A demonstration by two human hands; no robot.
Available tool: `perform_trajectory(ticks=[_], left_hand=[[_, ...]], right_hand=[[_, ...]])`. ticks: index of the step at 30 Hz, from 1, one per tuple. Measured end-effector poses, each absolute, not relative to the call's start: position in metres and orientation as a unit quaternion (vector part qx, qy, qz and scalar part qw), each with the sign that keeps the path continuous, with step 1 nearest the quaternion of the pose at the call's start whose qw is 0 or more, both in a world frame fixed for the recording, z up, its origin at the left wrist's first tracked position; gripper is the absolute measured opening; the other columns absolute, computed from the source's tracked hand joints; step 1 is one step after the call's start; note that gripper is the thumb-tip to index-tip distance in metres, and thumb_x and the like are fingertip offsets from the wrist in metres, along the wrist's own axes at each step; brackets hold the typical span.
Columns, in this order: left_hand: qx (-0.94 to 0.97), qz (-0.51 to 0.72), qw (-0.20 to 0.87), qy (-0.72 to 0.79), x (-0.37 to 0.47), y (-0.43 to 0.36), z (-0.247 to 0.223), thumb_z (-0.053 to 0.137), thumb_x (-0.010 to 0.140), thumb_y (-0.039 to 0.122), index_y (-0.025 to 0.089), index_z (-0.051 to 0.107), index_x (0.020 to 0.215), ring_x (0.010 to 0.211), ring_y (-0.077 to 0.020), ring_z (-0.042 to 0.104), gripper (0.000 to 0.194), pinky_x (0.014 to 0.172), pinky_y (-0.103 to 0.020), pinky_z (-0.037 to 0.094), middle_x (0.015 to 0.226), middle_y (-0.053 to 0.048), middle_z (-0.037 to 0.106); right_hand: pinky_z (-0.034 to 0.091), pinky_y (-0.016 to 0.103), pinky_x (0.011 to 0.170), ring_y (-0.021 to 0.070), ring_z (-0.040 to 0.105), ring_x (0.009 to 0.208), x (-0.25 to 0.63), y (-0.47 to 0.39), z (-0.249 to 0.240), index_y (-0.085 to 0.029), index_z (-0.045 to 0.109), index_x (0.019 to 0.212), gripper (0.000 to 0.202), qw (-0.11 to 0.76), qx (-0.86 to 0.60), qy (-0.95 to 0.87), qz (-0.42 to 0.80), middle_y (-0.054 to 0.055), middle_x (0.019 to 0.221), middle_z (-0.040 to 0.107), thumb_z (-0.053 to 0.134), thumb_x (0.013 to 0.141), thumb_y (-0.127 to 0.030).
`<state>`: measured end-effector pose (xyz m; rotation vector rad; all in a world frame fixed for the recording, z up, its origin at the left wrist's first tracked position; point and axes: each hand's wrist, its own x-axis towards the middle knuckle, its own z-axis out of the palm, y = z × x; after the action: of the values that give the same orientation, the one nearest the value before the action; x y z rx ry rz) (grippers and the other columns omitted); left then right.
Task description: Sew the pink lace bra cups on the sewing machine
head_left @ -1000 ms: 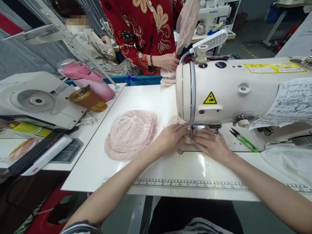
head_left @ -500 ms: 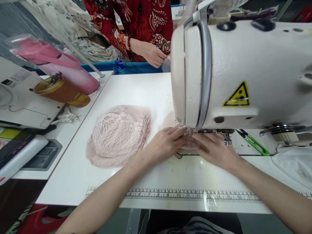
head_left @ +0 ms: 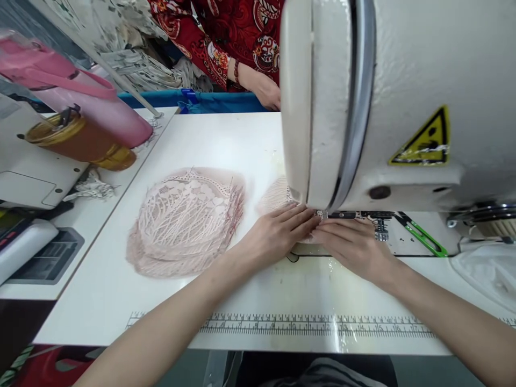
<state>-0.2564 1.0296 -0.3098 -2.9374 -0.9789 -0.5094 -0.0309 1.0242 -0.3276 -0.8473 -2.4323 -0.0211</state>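
Left hand [head_left: 282,231]: fingers straight, together, laid over the pink cloth [head_left: 276,196], which shows at their 11 o'clock and runs in under the machine [head_left: 328,118]. Right hand [head_left: 350,242]: fingers stretched likewise, tips near the left's. Pinching or not, can't tell. From the hands: machine 12 o'clock, lace stack [head_left: 185,220] 9, snips [head_left: 425,240] 3, ruler [head_left: 282,325] 6, bottle [head_left: 97,105] 10, co-worker's hand [head_left: 264,88] 11.
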Motion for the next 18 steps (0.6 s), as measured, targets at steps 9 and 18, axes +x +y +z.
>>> perform_trajectory(ticks=[9, 18], left_hand=[[-0.936, -0.165, -0.013, -0.311, -0.259, 1.0331, -0.3056, 0.039, 0.099, 0.013, 0.013, 0.058, 0.127, 0.124, -0.022, 0.057, 0.035, 0.105, -0.043, 0.049, 0.121, -0.009, 0.067], [-0.932, -0.187, -0.037, -0.307, -0.2597, 1.0341, -0.3037, 0.043, 0.096, 0.014, 0.014, 0.059, 0.126, 0.116, -0.0223, 0.062, 0.034, 0.102, -0.041, 0.052, 0.121, -0.009, 0.067]], right_hand=[[0.054, 0.027, 0.084, 0.016, 0.064, 0.1, -0.0301, 1.0253, -0.3332, -0.026, 0.066, 0.116, 0.029, 0.262, -0.295, -0.919, 0.011, 0.002, 0.099, 0.072, 0.048, 0.097, -0.016], [0.051, 0.029, 0.091, 0.0166, 0.061, 0.105, -0.0318, 1.0267, -0.337, -0.021, 0.067, 0.11, 0.024, 0.264, -0.268, -0.926, 0.023, 0.004, 0.105, 0.07, 0.053, 0.094, -0.011]])
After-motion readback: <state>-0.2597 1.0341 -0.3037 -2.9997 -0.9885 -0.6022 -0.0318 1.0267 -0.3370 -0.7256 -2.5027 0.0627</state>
